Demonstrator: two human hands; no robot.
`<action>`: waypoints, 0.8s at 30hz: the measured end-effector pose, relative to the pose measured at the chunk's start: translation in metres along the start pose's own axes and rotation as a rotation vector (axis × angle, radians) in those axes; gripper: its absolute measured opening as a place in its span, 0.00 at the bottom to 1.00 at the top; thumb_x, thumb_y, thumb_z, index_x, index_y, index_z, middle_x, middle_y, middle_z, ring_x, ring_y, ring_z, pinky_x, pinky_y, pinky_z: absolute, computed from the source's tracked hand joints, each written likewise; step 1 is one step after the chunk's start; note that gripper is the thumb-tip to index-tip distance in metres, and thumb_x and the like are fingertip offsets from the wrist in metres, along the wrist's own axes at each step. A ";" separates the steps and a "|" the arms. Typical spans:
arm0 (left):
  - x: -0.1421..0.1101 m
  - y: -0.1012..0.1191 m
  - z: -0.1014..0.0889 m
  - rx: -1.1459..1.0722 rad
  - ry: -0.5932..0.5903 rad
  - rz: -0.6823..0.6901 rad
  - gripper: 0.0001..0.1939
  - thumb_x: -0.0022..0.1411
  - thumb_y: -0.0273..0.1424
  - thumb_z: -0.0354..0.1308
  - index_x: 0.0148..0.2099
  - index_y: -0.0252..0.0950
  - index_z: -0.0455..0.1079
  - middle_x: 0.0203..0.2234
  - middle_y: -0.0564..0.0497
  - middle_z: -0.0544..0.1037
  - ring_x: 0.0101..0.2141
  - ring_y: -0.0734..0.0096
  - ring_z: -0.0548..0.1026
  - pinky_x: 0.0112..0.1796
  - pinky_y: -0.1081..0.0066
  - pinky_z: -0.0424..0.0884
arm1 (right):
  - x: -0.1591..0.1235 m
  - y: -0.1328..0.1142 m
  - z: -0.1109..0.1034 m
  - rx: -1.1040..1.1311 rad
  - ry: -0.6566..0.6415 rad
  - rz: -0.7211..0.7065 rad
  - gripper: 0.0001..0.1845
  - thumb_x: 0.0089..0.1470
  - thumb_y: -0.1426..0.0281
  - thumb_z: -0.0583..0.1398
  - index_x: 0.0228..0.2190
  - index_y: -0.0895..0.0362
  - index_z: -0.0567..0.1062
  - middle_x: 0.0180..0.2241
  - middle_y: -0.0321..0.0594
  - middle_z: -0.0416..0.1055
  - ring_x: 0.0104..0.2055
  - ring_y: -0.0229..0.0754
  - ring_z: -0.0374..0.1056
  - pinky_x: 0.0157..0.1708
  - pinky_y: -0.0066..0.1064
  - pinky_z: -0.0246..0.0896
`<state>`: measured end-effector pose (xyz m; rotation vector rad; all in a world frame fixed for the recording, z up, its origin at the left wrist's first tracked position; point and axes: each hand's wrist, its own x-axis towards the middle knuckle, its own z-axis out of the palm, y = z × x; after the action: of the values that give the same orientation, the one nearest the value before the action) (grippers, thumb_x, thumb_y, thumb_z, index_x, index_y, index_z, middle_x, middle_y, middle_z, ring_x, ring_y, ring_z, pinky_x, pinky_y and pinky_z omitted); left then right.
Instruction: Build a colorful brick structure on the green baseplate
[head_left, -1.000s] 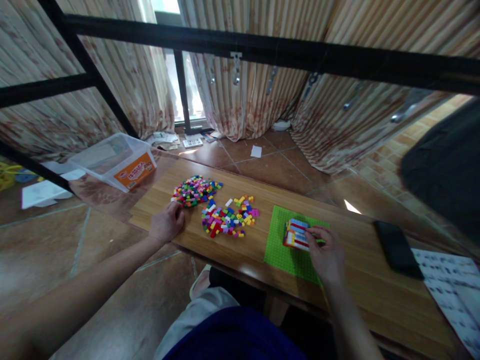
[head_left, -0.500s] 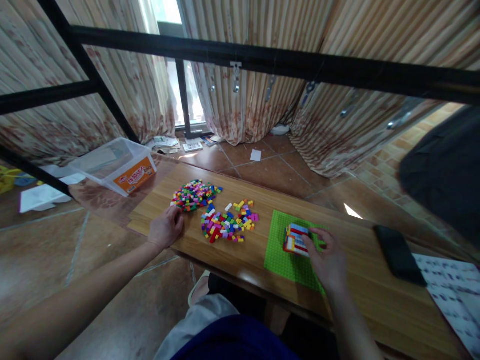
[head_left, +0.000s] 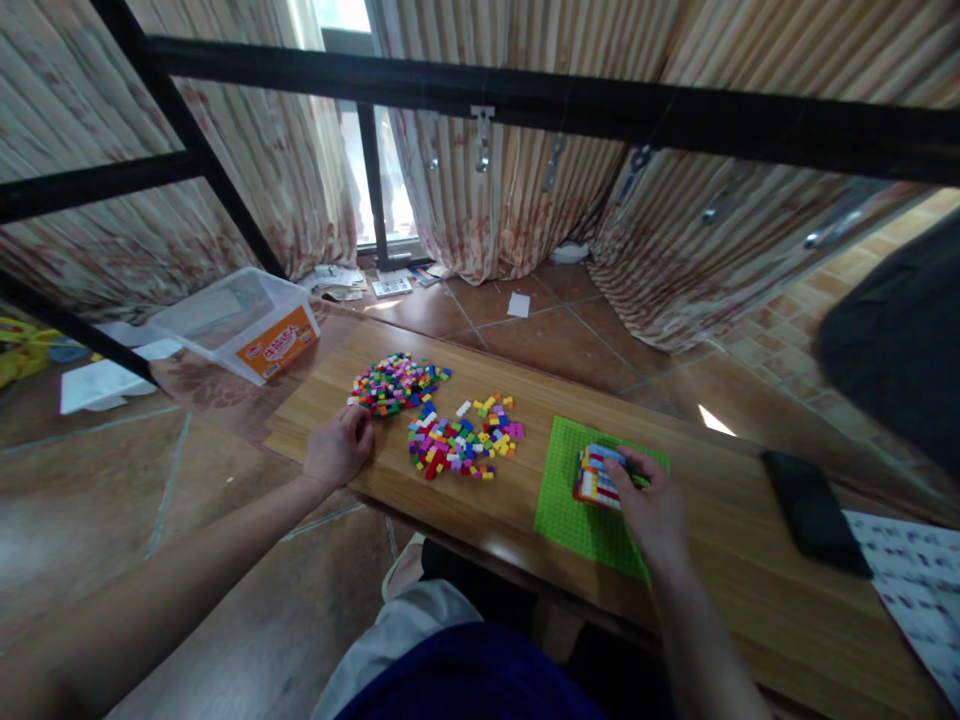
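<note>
A green baseplate [head_left: 570, 510] lies on the wooden table [head_left: 712, 560]. On it stands a small brick build [head_left: 596, 476] in red, white, blue and yellow. My right hand [head_left: 652, 505] rests on the build's right side, fingers curled over its top. My left hand [head_left: 339, 448] lies loosely closed on the table's left end, next to a pile of small mixed-colour bricks [head_left: 394, 382]. A second, looser spread of coloured bricks [head_left: 463, 440] lies between the pile and the baseplate. Whether the left hand holds a brick is hidden.
A black phone [head_left: 814, 512] and a printed sheet [head_left: 911, 590] lie at the table's right end. A clear plastic box with an orange label [head_left: 244, 325] sits beyond the left end. A black metal frame [head_left: 480, 90] crosses overhead. Papers litter the tiled floor.
My right hand has shifted slightly over the build's top. My left hand stays by the brick pile. The view has moved a little.
</note>
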<state>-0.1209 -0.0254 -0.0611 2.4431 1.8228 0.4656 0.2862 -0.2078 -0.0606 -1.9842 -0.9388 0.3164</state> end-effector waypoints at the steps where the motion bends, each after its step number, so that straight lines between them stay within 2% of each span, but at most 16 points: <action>1: 0.000 -0.001 0.000 -0.001 -0.001 0.000 0.11 0.64 0.34 0.49 0.42 0.37 0.70 0.40 0.45 0.79 0.38 0.61 0.76 0.33 0.68 0.65 | -0.001 -0.002 0.001 0.018 0.004 0.037 0.31 0.49 0.47 0.60 0.44 0.58 0.78 0.42 0.49 0.77 0.40 0.49 0.73 0.42 0.44 0.68; 10: 0.001 -0.001 0.000 0.021 -0.034 -0.011 0.11 0.66 0.35 0.49 0.44 0.37 0.69 0.41 0.46 0.78 0.39 0.61 0.76 0.32 0.69 0.64 | 0.002 -0.012 0.010 0.349 0.011 0.282 0.30 0.37 0.51 0.68 0.41 0.56 0.77 0.35 0.41 0.78 0.29 0.42 0.73 0.28 0.34 0.71; 17: 0.001 0.004 -0.004 0.008 -0.027 -0.005 0.11 0.65 0.35 0.48 0.42 0.38 0.69 0.40 0.46 0.79 0.38 0.61 0.77 0.31 0.69 0.63 | 0.014 -0.015 0.006 0.367 -0.065 0.274 0.27 0.31 0.54 0.72 0.33 0.57 0.79 0.28 0.40 0.78 0.25 0.42 0.73 0.25 0.35 0.71; 24: 0.001 0.002 -0.003 -0.001 -0.029 0.006 0.10 0.65 0.35 0.49 0.41 0.38 0.69 0.38 0.46 0.79 0.37 0.62 0.76 0.31 0.69 0.63 | 0.013 -0.013 0.006 0.380 -0.081 0.288 0.29 0.35 0.50 0.70 0.35 0.57 0.79 0.29 0.41 0.79 0.26 0.43 0.74 0.26 0.35 0.73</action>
<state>-0.1196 -0.0250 -0.0577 2.4424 1.8046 0.4288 0.2855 -0.1904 -0.0514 -1.7578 -0.5857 0.6889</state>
